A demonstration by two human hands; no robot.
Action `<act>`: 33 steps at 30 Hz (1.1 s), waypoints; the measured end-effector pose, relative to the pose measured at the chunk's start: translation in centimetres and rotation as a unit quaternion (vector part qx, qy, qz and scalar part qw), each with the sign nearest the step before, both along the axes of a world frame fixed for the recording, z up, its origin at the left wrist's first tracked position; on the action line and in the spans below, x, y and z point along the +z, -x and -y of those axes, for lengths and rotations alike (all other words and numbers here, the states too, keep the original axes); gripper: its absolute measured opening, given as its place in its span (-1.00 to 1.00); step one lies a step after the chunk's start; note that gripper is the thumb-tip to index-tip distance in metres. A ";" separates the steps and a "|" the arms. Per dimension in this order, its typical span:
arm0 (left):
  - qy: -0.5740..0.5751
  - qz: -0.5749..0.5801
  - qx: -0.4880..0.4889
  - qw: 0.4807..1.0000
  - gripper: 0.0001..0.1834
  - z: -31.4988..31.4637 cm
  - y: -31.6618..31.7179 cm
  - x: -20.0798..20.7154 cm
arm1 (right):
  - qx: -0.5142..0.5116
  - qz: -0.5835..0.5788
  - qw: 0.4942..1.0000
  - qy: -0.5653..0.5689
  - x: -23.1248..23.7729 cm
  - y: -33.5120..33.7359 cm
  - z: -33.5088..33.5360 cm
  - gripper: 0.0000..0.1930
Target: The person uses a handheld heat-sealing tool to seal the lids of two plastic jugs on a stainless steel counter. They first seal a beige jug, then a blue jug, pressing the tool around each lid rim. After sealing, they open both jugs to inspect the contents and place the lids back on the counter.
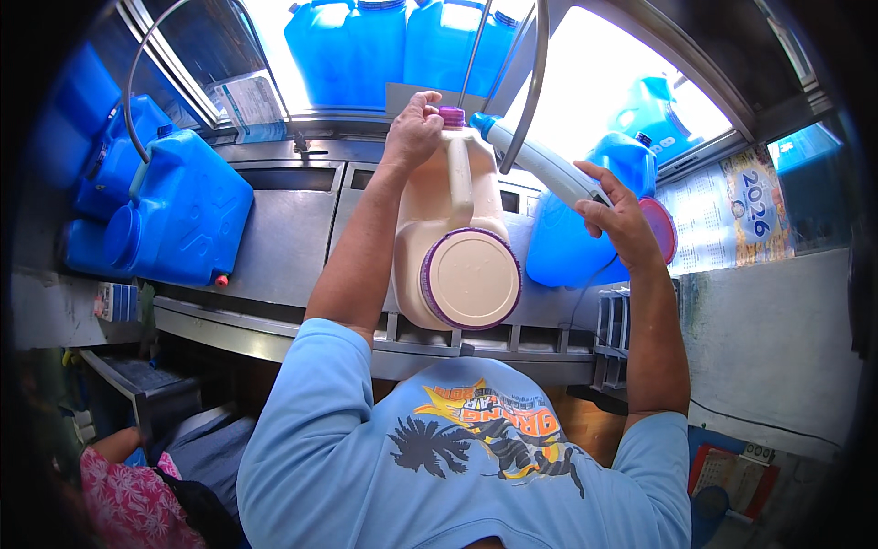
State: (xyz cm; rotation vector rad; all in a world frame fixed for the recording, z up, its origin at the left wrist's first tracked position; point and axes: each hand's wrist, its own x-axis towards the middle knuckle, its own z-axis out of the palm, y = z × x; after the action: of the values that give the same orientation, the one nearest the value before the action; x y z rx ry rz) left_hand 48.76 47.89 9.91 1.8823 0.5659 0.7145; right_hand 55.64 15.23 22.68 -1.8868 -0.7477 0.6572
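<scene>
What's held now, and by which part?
The right grip holds the white tool near the end opposite its blue tip. The left grip is at the purple cap of the cream jug; whether it holds that cannot be told.

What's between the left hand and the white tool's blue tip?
The purple cap of the cream jug: the head view shows it between the left hand and the blue tip.

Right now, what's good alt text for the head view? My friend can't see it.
A person's right hand points a white, blue-tipped tool toward the purple cap on a cream jug; the left hand is beside the cap. Blue containers stand on both sides.
</scene>
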 end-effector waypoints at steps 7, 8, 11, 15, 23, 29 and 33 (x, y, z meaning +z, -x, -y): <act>0.008 -0.011 0.005 1.000 -0.42 -0.5 -0.2 -0.6 | 0.007 -0.001 1.000 0.005 0.0 -0.3 -0.3 -0.35; -0.007 0.011 0.002 1.000 -0.42 -0.5 -0.3 -0.7 | 0.008 -0.002 1.000 0.006 0.1 -0.4 -0.3 -0.35; -0.008 0.052 -0.010 0.999 -0.41 -0.6 -0.4 -1.0 | 0.012 0.005 1.000 0.010 0.2 -0.5 -0.5 -0.35; 0.024 0.014 -0.033 0.999 -0.40 -0.8 -0.3 -0.7 | 0.017 0.007 1.000 0.018 0.6 -0.6 -0.7 -0.34; -0.012 -0.004 -0.063 0.998 -0.38 -0.9 -0.6 0.3 | 0.025 0.032 0.997 0.069 1.5 -1.3 -1.0 -0.31; 0.035 -0.003 -0.086 0.996 -0.38 -0.8 -0.8 0.3 | 0.021 0.055 0.992 0.111 2.5 -2.6 -1.4 -0.26; 0.014 0.007 -0.079 0.997 -0.36 -0.9 -1.1 0.3 | 0.043 0.056 0.991 0.117 2.9 -3.2 -1.7 -0.27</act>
State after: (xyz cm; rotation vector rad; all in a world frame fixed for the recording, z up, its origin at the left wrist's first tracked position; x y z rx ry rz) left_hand 49.82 48.74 10.21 1.8711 0.4102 0.6116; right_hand 58.85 16.91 25.63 -2.1297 -0.8593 0.7240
